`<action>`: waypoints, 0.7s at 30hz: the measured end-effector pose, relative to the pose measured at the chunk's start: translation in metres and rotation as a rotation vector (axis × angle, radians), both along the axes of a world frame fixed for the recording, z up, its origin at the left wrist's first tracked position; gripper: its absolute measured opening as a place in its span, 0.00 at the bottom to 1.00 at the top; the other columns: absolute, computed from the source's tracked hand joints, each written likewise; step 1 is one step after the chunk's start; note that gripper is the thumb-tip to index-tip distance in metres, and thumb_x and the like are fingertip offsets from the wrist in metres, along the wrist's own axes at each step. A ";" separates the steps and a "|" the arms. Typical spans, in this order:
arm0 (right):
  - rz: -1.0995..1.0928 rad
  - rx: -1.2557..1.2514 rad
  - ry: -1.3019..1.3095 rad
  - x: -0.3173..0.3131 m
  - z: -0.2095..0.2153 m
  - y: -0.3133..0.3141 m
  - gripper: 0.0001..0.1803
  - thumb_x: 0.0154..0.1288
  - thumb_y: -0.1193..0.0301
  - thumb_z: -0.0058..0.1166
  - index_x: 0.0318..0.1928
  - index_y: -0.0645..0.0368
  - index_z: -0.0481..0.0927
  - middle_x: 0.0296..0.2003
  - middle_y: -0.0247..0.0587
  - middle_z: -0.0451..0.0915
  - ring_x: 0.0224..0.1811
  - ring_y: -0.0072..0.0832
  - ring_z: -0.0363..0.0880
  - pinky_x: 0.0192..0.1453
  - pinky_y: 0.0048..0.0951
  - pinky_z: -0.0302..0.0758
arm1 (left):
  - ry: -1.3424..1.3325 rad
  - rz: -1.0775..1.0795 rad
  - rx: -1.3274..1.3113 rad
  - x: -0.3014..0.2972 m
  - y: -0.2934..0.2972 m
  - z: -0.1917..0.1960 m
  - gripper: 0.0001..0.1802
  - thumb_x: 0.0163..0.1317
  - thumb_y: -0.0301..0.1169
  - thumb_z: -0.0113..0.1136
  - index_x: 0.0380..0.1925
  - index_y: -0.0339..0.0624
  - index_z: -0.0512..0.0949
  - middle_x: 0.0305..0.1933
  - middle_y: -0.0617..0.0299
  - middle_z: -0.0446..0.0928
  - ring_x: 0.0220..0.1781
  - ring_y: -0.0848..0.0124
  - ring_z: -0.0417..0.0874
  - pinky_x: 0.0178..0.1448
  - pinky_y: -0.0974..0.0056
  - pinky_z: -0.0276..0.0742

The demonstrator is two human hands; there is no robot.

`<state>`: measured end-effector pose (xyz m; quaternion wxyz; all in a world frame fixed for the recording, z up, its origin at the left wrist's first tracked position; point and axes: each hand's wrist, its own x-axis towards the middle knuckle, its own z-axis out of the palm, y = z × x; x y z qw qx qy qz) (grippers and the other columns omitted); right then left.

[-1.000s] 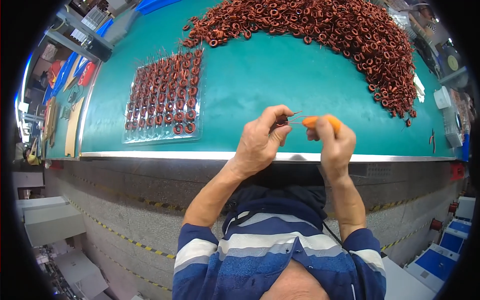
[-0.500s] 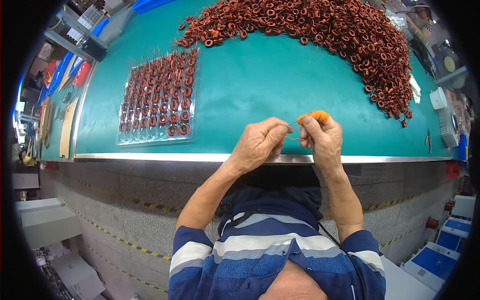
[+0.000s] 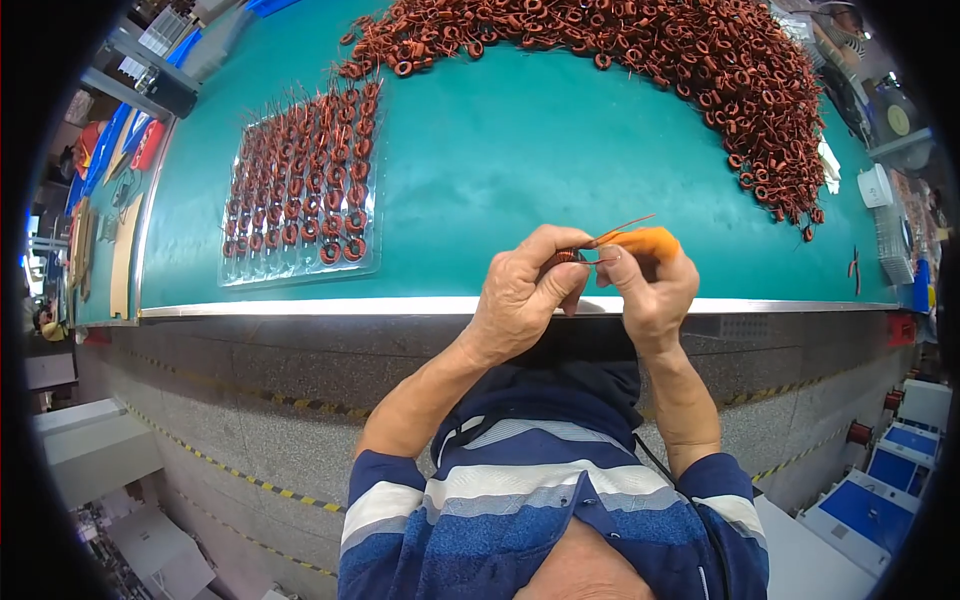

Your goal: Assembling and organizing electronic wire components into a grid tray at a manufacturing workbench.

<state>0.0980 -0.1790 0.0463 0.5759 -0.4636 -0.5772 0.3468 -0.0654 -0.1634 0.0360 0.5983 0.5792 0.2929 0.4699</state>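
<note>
Just above the table's front edge, my left hand (image 3: 522,288) is closed on a copper-wound ring coil (image 3: 568,257), pinched between thumb and fingers and mostly covered by them. Two thin wire leads (image 3: 630,223) stick out of the coil to the right, one slanting up past the fingers. My right hand (image 3: 660,298), with an orange finger cot (image 3: 648,240) on its index finger, pinches the lower lead between thumb and finger. To the left lies a clear plastic tray (image 3: 371,262) holding rows of similar coils, their leads upward.
A large heap of loose coils (image 3: 745,100) curves along the back and right of the green table (image 3: 470,170). Small pliers (image 3: 854,270) lie at the right, near a white tub (image 3: 874,186). A metal strip (image 3: 400,309) edges the table's front.
The coil now shows between my left fingers, with one lead pointing up and right. My right thumb and finger have shifted onto the lower lead. The whole view has moved slightly.
</note>
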 end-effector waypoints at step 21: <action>0.026 -0.452 0.224 -0.001 -0.016 -0.002 0.13 0.69 0.63 0.56 0.37 0.62 0.81 0.23 0.31 0.77 0.19 0.15 0.72 0.22 0.15 0.66 | 0.399 0.132 0.208 -0.003 0.013 -0.017 0.09 0.68 0.29 0.51 0.44 0.38 0.67 0.24 0.50 0.77 0.24 0.52 0.79 0.29 0.56 0.74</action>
